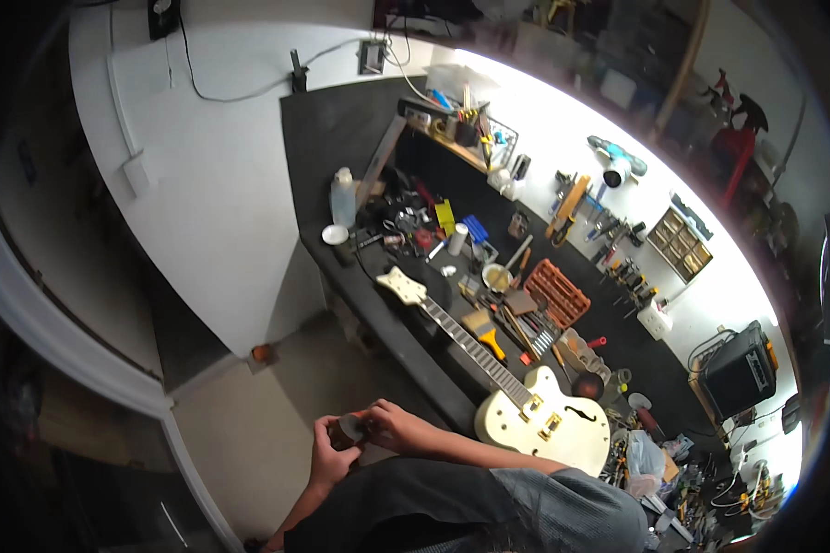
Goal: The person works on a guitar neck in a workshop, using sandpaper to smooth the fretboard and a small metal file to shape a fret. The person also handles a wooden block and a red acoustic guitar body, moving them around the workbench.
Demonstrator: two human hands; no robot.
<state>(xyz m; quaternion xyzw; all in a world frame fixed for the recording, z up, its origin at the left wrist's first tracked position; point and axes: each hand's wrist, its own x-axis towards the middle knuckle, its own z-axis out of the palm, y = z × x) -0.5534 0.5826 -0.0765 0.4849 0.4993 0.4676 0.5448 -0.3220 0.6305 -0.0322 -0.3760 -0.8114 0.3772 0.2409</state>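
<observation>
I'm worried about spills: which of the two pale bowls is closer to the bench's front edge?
The pale bowl beside the clear bottle. The other bowl sits farther in, near the orange case.

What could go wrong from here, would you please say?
The small brown object in the left hand appears against the floor in this view, so it might drop there if the grip slips. The right forearm overlaps the white guitar in view, so a careless elbow could perhaps knock it. The yellow brush near its neck might scratch it if shifted.
</observation>
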